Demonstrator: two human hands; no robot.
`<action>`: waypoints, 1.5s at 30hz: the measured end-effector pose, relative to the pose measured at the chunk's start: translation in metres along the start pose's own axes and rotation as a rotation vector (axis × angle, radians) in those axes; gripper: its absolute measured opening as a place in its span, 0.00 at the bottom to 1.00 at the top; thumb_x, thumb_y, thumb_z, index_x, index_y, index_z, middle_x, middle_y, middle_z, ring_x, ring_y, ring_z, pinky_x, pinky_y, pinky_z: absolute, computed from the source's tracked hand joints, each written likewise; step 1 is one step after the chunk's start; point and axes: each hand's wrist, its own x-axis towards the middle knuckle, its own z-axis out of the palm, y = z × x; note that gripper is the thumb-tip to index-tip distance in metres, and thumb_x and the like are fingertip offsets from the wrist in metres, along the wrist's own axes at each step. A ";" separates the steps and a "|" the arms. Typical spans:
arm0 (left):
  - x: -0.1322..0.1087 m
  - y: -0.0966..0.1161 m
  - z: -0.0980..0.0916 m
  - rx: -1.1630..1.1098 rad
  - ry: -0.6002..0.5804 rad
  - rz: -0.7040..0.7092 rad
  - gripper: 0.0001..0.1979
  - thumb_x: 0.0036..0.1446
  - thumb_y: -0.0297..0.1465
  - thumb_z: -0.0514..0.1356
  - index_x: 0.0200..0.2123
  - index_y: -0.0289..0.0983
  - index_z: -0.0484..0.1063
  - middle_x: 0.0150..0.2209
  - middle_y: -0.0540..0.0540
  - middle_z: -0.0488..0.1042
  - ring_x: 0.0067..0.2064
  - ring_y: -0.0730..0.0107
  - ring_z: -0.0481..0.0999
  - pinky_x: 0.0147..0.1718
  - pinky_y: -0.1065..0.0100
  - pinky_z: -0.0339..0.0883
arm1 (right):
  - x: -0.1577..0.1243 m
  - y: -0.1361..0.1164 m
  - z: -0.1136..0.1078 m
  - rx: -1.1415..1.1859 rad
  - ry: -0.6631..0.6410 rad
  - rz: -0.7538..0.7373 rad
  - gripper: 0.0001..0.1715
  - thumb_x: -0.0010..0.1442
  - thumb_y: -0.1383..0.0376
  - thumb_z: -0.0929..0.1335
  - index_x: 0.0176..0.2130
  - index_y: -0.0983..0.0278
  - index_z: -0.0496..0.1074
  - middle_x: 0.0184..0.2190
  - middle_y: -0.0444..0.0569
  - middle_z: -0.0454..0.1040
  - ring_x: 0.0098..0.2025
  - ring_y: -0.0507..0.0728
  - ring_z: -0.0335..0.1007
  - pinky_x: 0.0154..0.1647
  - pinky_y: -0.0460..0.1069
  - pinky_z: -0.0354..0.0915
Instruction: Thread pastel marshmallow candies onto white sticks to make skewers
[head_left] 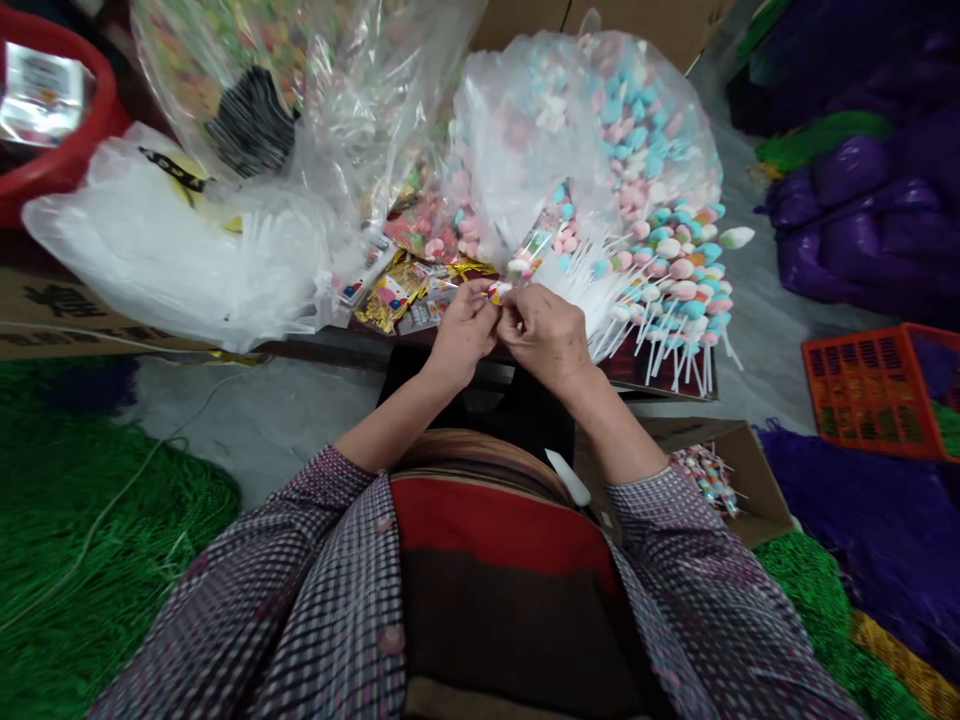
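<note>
Near the table edge, my left hand [463, 335] and my right hand [551, 335] meet with fingertips pinched together. Between them is the lower end of a small clear candy bag [537, 243], which points up and to the right; pale sweets show inside it. A colourful printed bit shows at the fingertips, too small to make out. Just left of my hands lie printed cards [394, 292] and gold twist ties [379, 315]. Right of my right hand is a heap of marshmallow sweets on white sticks [679, 270], next to loose white sticks [585, 290].
Large plastic bags of marshmallows [645, 130] and colourful sweets [322, 60] stand at the back. White plastic bags [187, 250] and a red basin [112, 110] are left. A cardboard box [761, 500] holds wrapped lollipops at lower right, near an orange crate [855, 395].
</note>
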 end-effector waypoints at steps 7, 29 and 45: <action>0.012 -0.020 -0.004 -0.031 -0.033 -0.026 0.10 0.66 0.20 0.56 0.44 0.40 0.70 0.24 0.60 0.64 0.16 0.84 0.54 0.16 0.77 0.45 | -0.021 -0.008 0.013 -0.015 0.112 0.060 0.14 0.66 0.69 0.62 0.35 0.62 0.75 0.26 0.47 0.76 0.30 0.54 0.71 0.32 0.49 0.62; -0.012 0.019 -0.009 -0.213 -0.306 -0.244 0.10 0.69 0.27 0.56 0.32 0.38 0.64 0.18 0.59 0.64 0.12 0.87 0.55 0.13 0.80 0.44 | -0.011 -0.008 -0.005 0.555 0.263 0.368 0.13 0.71 0.56 0.66 0.47 0.59 0.77 0.39 0.47 0.82 0.38 0.53 0.81 0.44 0.50 0.77; -0.011 0.017 -0.010 -0.084 -0.281 -0.280 0.08 0.65 0.27 0.57 0.31 0.36 0.67 0.18 0.57 0.66 0.12 0.87 0.56 0.12 0.81 0.43 | -0.003 -0.001 -0.014 0.481 0.171 0.322 0.09 0.69 0.62 0.67 0.39 0.60 0.77 0.36 0.48 0.81 0.37 0.54 0.77 0.44 0.51 0.74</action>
